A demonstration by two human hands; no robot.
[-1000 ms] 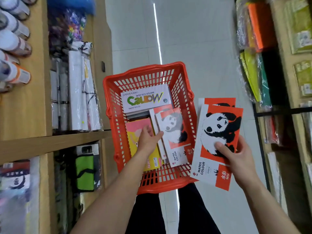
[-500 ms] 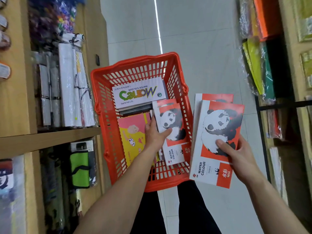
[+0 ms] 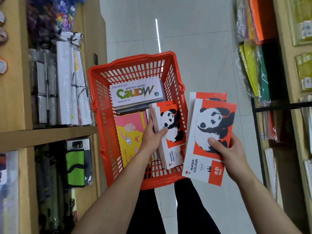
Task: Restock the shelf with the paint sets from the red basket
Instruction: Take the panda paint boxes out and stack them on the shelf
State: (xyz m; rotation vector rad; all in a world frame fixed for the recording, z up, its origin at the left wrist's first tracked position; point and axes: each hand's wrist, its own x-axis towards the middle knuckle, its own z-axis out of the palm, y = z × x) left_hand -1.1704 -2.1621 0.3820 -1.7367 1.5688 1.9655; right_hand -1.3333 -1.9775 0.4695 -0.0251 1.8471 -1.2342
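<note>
The red slatted plastic basket [image 3: 101, 105] sits on the floor between wooden shelves [image 3: 49, 135]. Your right hand [image 3: 231, 157] clamps two red-and-white panda water colour boxes [image 3: 211, 132] beside the basket; your left hand [image 3: 152, 137] pinches a smaller panda box [image 3: 170, 130] tilted inside it, thumb on its face

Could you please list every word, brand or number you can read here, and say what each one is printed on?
"WATER COLOUR" and "9024": panda box in the right hand.
"WATER COLOUR": panda box in the left hand, in the red basket.
"Marie's", "WATER COLOUR", "12 COLOURS": white box, seen upside down.
Chinese characters on these boxes and the pink and yellow box: too small.
Shelf labels: blurred.
</note>
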